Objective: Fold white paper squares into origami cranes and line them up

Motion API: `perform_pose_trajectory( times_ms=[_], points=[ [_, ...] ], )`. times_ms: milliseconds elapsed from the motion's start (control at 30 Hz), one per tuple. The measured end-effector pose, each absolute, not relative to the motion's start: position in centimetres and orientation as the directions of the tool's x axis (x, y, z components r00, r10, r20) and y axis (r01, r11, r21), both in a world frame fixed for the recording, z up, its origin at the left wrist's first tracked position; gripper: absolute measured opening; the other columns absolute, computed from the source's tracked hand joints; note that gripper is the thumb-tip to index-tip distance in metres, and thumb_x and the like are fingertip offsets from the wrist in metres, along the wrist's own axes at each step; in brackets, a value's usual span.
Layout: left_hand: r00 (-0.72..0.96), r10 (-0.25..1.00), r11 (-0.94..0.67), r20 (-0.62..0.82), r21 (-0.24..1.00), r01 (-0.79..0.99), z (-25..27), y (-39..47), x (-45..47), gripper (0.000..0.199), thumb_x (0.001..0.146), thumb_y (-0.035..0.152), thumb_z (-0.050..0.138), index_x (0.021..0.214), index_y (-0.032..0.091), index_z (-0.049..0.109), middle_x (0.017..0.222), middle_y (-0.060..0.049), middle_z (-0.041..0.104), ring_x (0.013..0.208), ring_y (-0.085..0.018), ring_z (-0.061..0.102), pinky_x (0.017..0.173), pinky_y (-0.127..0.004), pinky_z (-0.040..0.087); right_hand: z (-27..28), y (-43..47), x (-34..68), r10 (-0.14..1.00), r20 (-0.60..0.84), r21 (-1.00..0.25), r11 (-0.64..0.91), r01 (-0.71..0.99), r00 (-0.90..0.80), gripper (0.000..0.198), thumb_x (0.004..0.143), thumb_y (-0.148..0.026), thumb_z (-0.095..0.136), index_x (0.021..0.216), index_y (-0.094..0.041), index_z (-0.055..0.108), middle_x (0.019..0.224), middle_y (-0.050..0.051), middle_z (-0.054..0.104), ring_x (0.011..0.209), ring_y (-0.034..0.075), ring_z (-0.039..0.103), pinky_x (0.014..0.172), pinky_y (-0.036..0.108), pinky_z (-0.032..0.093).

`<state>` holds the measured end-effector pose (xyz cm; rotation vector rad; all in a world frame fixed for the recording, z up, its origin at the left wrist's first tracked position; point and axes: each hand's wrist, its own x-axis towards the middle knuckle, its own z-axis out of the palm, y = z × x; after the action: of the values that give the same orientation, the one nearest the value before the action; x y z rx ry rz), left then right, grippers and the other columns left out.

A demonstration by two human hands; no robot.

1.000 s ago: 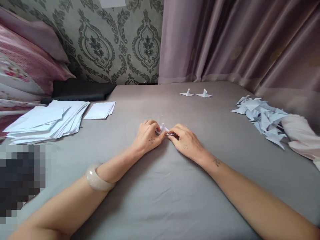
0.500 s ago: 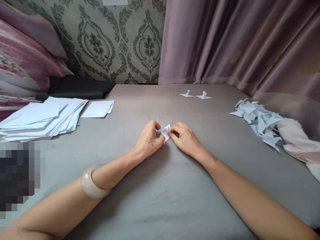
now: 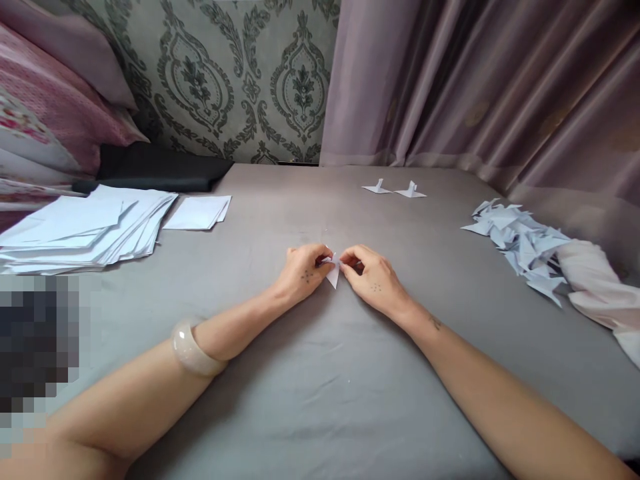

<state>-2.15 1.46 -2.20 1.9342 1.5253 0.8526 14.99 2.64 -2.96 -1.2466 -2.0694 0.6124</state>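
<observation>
A small folded white paper piece (image 3: 334, 278) is held just above the grey cloth, in the middle of the view. My left hand (image 3: 303, 272) pinches it from the left between thumb and fingers. From the other side, my right hand (image 3: 371, 275) grips its right edge with the fingertips. Most of the paper's upper part is hidden by my fingers; a pointed lower tip shows below them.
Stacked white paper sheets (image 3: 75, 223) lie at the left, with a smaller paper stack (image 3: 196, 213) beside them. Two folded paper figures (image 3: 411, 191) stand at the back. Many folded papers (image 3: 523, 243) are heaped at the right against a pale cloth (image 3: 597, 277).
My left fingers have closed over the paper's upper left part, covering more of it. The paper has turned, its tip now pointing down. The view has shifted slightly.
</observation>
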Motion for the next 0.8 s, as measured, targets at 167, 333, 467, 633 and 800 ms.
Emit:
perform_pose_trajectory(
  times_ms=[167, 333, 467, 633, 800],
  points=[
    [0.15, 0.974, -0.228, 0.172, 0.723, 0.653, -2.18, 1.48, -2.16, 0.01, 0.081, 0.019, 0.057, 0.082, 0.018, 0.067, 0.072, 0.0, 0.064, 0.07, -0.015, 0.057, 0.075, -0.03, 0.042, -3.05, 2.66, 14.75, 0.891, 0.293, -0.67, 0.449, 0.591, -0.346, 0.01, 0.081, -0.017, 0.056, 0.084, -0.022, 0.063, 0.086, 0.001, 0.066, 0.079, 0.015, 0.062, 0.074, 0.029, 0.047],
    [0.147, 0.972, -0.232, 0.181, 0.697, 0.679, -2.35, 1.64, -2.26, 0.01, 0.081, 0.022, 0.059, 0.081, 0.019, 0.068, 0.072, 0.0, 0.065, 0.07, -0.015, 0.058, 0.087, -0.037, 0.04, -3.16, 2.62, 14.74, 0.899, 0.289, -0.675, 0.434, 0.596, -0.328, 0.013, 0.08, -0.016, 0.055, 0.085, -0.023, 0.065, 0.085, 0.001, 0.068, 0.078, 0.015, 0.064, 0.074, 0.03, 0.048],
    [0.152, 0.969, -0.244, 0.194, 0.678, 0.693, -2.5, 1.74, -2.3, 0.009, 0.082, 0.022, 0.06, 0.081, 0.019, 0.068, 0.073, 0.0, 0.068, 0.07, -0.016, 0.06, 0.095, -0.042, 0.035, -3.14, 2.6, 14.77, 0.9, 0.288, -0.664, 0.434, 0.609, -0.327, 0.012, 0.079, -0.017, 0.055, 0.084, -0.022, 0.065, 0.085, 0.001, 0.068, 0.076, 0.015, 0.063, 0.073, 0.03, 0.048],
    [0.166, 0.968, -0.25, 0.188, 0.669, 0.7, -2.62, 1.83, -2.35, 0.01, 0.083, 0.022, 0.059, 0.081, 0.019, 0.068, 0.074, 0.0, 0.069, 0.071, -0.016, 0.06, 0.097, -0.044, 0.033, -2.9, 2.75, 14.55, 0.888, 0.304, -0.655, 0.458, 0.601, -0.345, 0.01, 0.079, -0.018, 0.054, 0.08, -0.021, 0.063, 0.084, 0.002, 0.066, 0.074, 0.014, 0.061, 0.072, 0.028, 0.048],
    [0.173, 0.962, -0.27, 0.211, 0.653, 0.708, -2.62, 1.8, -2.41, 0.012, 0.084, 0.023, 0.057, 0.083, 0.02, 0.069, 0.072, 0.001, 0.068, 0.068, -0.016, 0.059, 0.098, -0.046, 0.032, -2.38, 2.75, 14.11, 0.908, 0.258, -0.694, 0.411, 0.591, -0.329, 0.01, 0.076, -0.019, 0.054, 0.082, -0.02, 0.062, 0.082, 0.002, 0.067, 0.071, 0.014, 0.061, 0.069, 0.029, 0.049]
  ],
)
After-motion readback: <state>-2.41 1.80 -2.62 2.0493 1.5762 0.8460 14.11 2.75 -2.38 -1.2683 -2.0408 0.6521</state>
